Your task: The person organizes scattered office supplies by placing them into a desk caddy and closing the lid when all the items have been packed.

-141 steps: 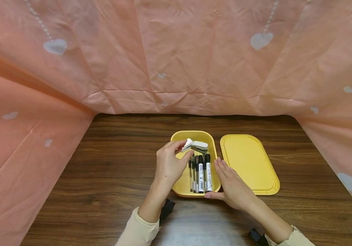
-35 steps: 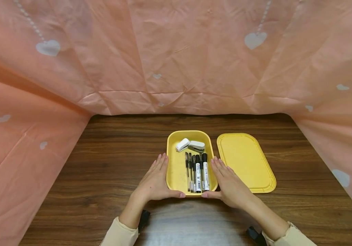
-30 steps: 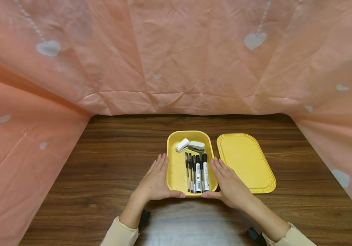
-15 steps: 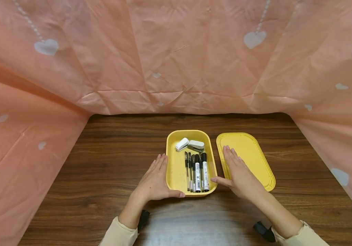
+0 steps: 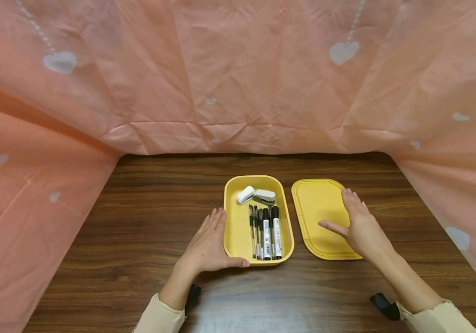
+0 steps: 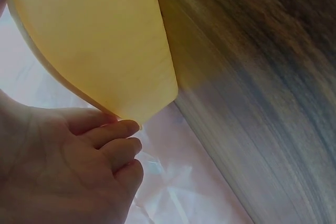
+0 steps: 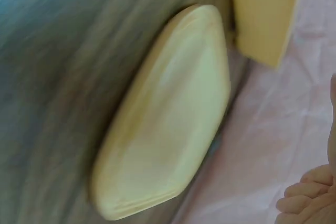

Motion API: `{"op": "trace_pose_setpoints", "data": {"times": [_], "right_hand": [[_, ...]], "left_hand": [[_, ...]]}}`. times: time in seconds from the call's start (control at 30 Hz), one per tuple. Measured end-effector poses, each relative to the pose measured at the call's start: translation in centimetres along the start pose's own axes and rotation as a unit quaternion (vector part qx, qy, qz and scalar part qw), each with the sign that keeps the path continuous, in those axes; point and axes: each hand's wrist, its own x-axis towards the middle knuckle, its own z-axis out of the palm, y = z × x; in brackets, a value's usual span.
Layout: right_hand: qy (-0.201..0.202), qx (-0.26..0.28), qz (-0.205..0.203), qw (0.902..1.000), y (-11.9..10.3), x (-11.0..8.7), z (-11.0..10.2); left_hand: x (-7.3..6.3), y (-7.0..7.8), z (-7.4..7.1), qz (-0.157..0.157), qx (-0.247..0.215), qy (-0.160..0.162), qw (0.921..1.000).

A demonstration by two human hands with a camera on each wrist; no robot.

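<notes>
A yellow plastic box [image 5: 238, 233] without its cover stands mid-table, with several black-capped pens [image 5: 252, 226], two markers [image 5: 277, 236] and two small white staplers [image 5: 264, 196] inside. My left hand [image 5: 205, 252] rests against its left side, fingers extended along the wall and thumb at the front edge. In the left wrist view, those fingertips [image 6: 134, 145] touch the box's rim. My right hand [image 5: 364, 231] hovers at the right side of the flat yellow lid [image 5: 321, 208], thumb spread from straight fingers, holding nothing. The right wrist view shows this hand apart from the lid.
Both box and lid lie on a dark wood-grain table [image 5: 167, 208], with a gap between them. A pink curtain [image 5: 238, 69] with white hearts surrounds the table at the back and sides.
The left hand set a white stapler down in the box and moved to the box's left side. The right hand left the box's right side and moved rightward over the lid.
</notes>
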Motion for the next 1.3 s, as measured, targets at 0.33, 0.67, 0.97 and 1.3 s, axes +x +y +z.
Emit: {"op": "trace_pose_setpoints", "data": {"times": [0.33, 0.67, 0.97, 1.3], "right_hand": [[-0.079, -0.054, 0.042, 0.9945, 4.1, -1.5, 1.7], [-0.079, -0.07, 0.043, 0.9935, 5.3, -2.8, 3.2], [0.173, -0.093, -0.082, 0.9771, 5.4, -2.8, 4.3], [0.042, -0.131, 0.036, 0.9898, 5.5, -3.1, 4.0]], "left_hand": [[0.0, -0.1, 0.0, 0.002, 0.001, -0.003, 1.0], [-0.1, -0.1, 0.0, 0.006, 0.001, -0.005, 1.0], [-0.1, -0.2, 0.2, 0.005, 0.0, -0.007, 1.0], [-0.1, -0.3, 0.2, 0.004, 0.004, -0.009, 0.9999]]}}
